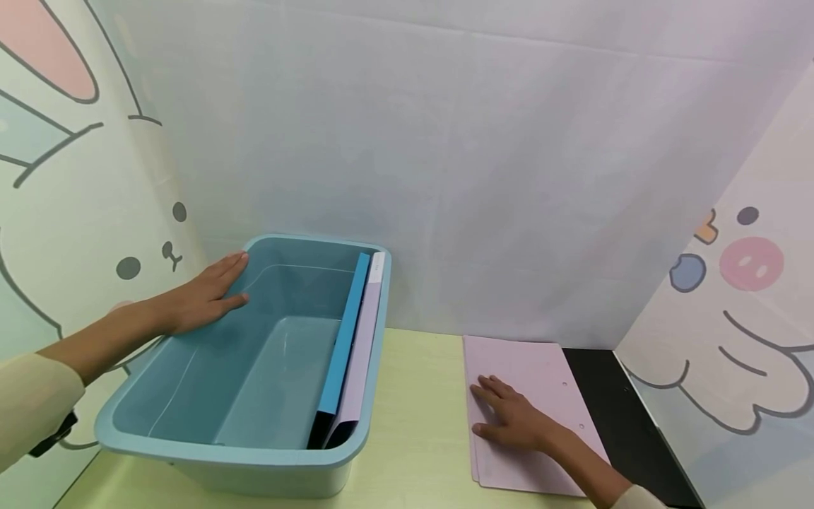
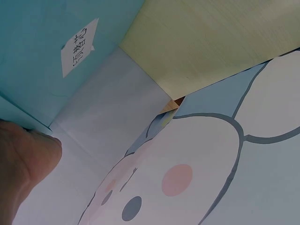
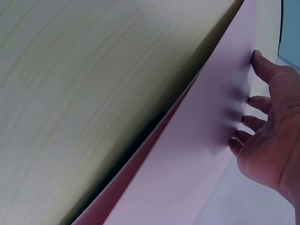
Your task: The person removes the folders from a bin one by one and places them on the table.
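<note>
My left hand (image 1: 206,293) rests on the left rim of a light blue plastic bin (image 1: 229,454), fingers extended and thumb apart. Inside the bin, along its right wall, a blue binder (image 1: 343,339) and a lilac binder (image 1: 364,346) stand side by side. To the right, my right hand (image 1: 511,420) lies with spread fingers on a flat lilac cover (image 1: 528,360) with small holes near its right side. In the right wrist view the fingertips touch the lilac surface (image 3: 187,145), and a second lilac layer shows beneath its edge.
A black panel (image 1: 604,403) lies beside and partly under the lilac cover. The pale wooden table (image 1: 420,417) separates bin and cover. A white cloth (image 1: 445,177) hangs behind; cartoon-printed panels (image 1: 712,353) stand at both sides. A handwritten label (image 2: 80,48) is on the bin.
</note>
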`<state>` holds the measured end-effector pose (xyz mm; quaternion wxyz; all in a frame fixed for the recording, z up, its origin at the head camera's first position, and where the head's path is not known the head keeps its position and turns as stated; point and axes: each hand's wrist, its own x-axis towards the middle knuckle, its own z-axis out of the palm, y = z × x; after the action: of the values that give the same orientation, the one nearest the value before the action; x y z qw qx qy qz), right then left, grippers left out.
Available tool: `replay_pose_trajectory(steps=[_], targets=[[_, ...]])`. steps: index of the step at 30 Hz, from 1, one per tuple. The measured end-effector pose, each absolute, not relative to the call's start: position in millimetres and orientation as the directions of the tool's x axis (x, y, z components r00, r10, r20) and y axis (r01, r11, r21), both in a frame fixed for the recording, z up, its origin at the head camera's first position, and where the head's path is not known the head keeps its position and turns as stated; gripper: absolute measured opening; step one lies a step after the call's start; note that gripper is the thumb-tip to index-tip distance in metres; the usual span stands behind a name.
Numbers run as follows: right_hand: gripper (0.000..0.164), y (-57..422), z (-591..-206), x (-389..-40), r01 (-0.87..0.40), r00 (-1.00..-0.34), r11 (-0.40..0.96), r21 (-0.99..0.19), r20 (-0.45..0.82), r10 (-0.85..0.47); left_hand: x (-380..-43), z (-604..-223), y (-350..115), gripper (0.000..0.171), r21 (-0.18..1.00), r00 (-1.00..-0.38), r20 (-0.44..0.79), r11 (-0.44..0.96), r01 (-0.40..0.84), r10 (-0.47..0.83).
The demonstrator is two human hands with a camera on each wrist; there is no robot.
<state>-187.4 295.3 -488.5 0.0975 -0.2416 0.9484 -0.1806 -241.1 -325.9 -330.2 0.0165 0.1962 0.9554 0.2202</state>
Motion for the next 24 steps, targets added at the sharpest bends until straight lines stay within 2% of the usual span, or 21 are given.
replay_pose_trajectory(steps=[15,24], targets=[[0.081,318,-487,-185,-0.368,-0.886,0.847,-0.384,-0.133,-0.445,-241,-329,-326,0.091,0.414,-0.922,0.058,0.832,0.37,0.382],[0.082,335,-483,-184,-0.363,-0.898,0.858,-0.364,-0.11,-0.427,-242,-331,-327,0.092,0.414,-0.923,0.051,0.833,0.367,0.381]])
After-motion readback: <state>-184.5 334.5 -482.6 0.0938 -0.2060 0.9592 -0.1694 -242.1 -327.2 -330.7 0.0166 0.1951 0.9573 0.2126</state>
